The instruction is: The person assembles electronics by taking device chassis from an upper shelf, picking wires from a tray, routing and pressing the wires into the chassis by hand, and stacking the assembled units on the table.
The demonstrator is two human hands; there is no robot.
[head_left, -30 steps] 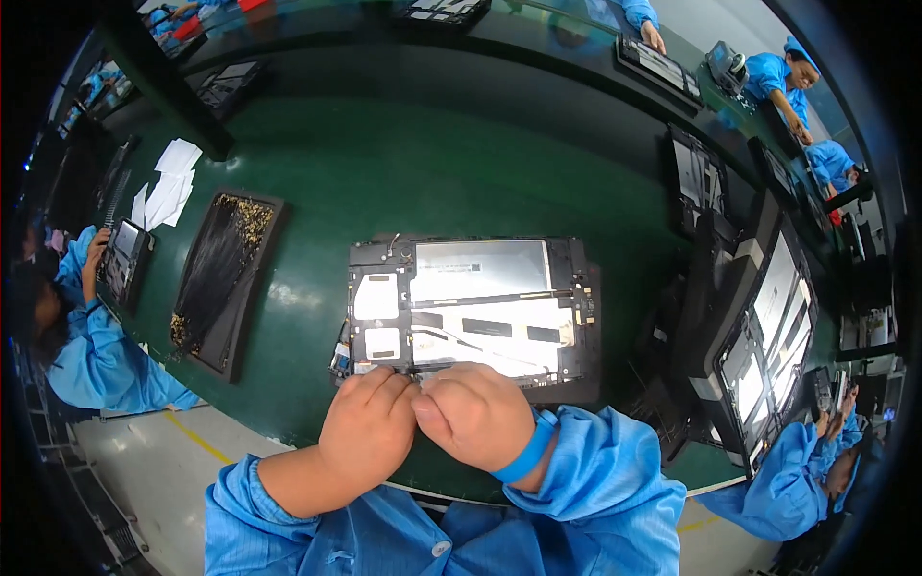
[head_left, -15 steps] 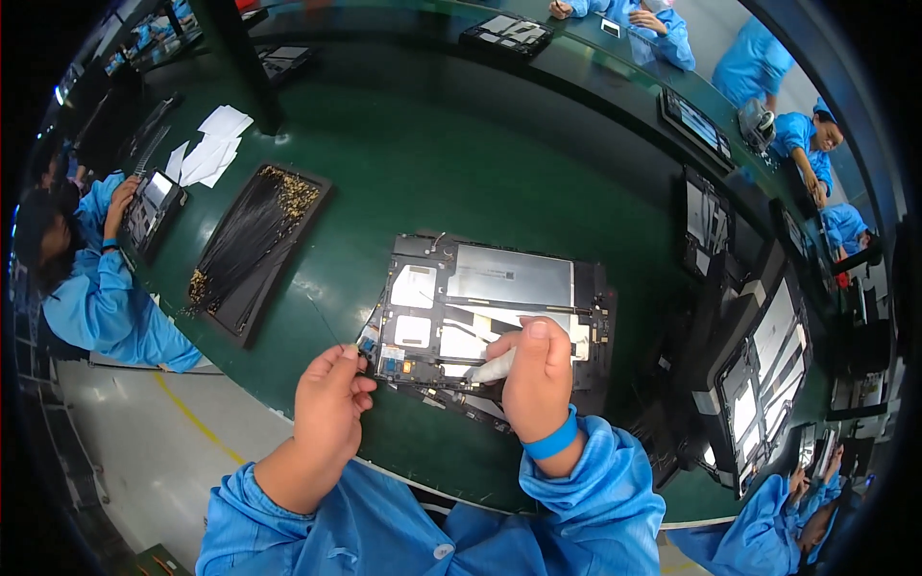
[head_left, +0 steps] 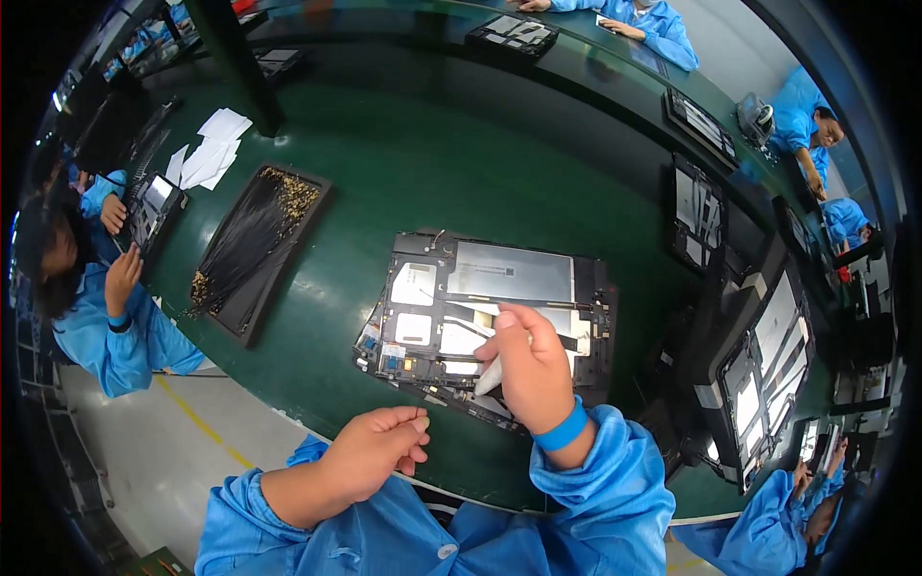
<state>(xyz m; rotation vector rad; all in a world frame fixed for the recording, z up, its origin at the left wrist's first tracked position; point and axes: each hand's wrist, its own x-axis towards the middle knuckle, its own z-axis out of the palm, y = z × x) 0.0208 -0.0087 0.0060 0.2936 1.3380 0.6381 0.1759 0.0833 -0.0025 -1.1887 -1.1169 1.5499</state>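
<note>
A dark tray [head_left: 233, 327] of thin black cables [head_left: 252, 238] lies on the green tabletop [head_left: 403, 163]. The left hand [head_left: 384, 449] is pinched closed, whether on anything I cannot tell. Beyond lies an opened flat device [head_left: 514, 274]; the right hand [head_left: 534, 376] grips a pale tool [head_left: 488, 378] over its near edge.

Table [head_left: 365, 173]: dark green, glossy
Post [head_left: 235, 67]: dark, at the table's far left
Band [head_left: 557, 91]: black, along the table's far side
Floor [head_left: 115, 422]: pale, off the table's near left
Line [head_left: 199, 418]: yellow, on the floor
Glare [head_left: 329, 276]: on the table
</note>
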